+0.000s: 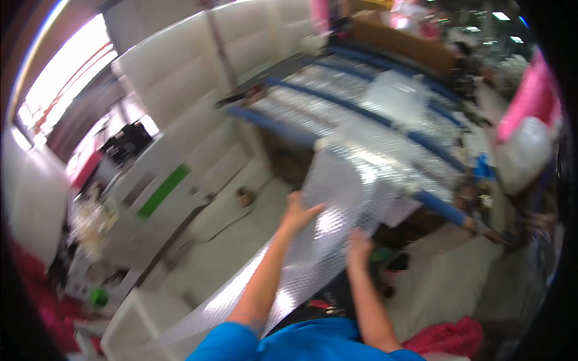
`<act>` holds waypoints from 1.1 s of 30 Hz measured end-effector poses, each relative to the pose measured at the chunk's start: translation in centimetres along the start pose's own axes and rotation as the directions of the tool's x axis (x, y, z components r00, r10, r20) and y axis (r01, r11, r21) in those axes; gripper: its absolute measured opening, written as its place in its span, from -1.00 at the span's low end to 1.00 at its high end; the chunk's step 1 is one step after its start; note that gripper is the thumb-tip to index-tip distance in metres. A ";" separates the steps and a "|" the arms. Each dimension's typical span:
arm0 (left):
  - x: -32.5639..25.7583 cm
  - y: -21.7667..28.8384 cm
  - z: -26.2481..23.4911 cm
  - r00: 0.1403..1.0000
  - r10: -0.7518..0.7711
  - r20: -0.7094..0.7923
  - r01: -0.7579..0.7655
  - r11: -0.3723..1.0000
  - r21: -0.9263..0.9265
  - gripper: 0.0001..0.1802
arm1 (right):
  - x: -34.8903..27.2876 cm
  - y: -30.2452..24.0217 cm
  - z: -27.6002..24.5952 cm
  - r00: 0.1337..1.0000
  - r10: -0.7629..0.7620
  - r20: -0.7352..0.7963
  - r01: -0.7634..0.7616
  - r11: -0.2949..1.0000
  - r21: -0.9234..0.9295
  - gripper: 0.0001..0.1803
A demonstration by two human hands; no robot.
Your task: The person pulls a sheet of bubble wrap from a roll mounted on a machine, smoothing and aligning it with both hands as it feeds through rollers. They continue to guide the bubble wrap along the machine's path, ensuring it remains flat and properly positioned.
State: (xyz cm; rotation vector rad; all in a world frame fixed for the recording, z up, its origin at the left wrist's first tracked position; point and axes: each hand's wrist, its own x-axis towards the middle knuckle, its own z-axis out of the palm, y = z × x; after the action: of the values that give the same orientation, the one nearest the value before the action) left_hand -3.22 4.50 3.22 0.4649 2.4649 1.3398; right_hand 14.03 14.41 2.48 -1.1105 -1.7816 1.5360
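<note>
A long sheet of clear bubble wrap (346, 186) runs from a frame with blue rollers (361, 111) down toward my body and off to the lower left. At its left edge is my left hand (295, 215), the thumb laid over the film and the fingers along the edge. My right hand (359, 245) grips the opposite edge, a little nearer to me; its fingers are blurred. Between the two hands the film is slanted and shiny. On the rollers farther back lies a whitish, clear piece of plastic (397, 96).
A white machine cabinet with a green stripe (164, 191) stands at the left. Big white wrapped stacks (174, 66) rise behind it. At the right are a pink roll (530, 99) and a white bag (527, 153). A red cloth or bag (448, 338) lies low at the right.
</note>
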 end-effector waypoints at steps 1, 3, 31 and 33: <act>-1.0 -0.6 -0.5 0.999 -0.027 0.041 0.028 0.999 -0.023 0.06 | -0.6 3.6 1.2 0.985 -0.127 -0.119 0.128 0.992 0.006 -0.64; -3.1 0.5 -1.6 0.988 -0.138 0.070 0.133 0.989 0.068 -0.01 | -2.7 4.8 0.8 0.999 0.043 0.026 -0.044 0.999 0.027 -0.61; -5.8 -3.9 -2.3 0.975 0.077 -0.208 -0.025 0.970 0.242 -0.46 | -3.4 8.3 0.1 0.981 -0.020 0.193 0.022 1.000 -0.009 -0.52; -5.0 -5.8 -1.9 0.981 0.063 -0.186 -0.039 0.991 0.129 -0.46 | -4.1 7.4 0.2 0.986 -0.051 0.156 0.052 0.999 0.002 -0.49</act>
State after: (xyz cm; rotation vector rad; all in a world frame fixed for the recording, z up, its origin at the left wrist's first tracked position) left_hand -0.27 -1.95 -0.15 0.4505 2.7227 1.3093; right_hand 17.74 10.89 -4.29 -0.9602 -1.8988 1.6293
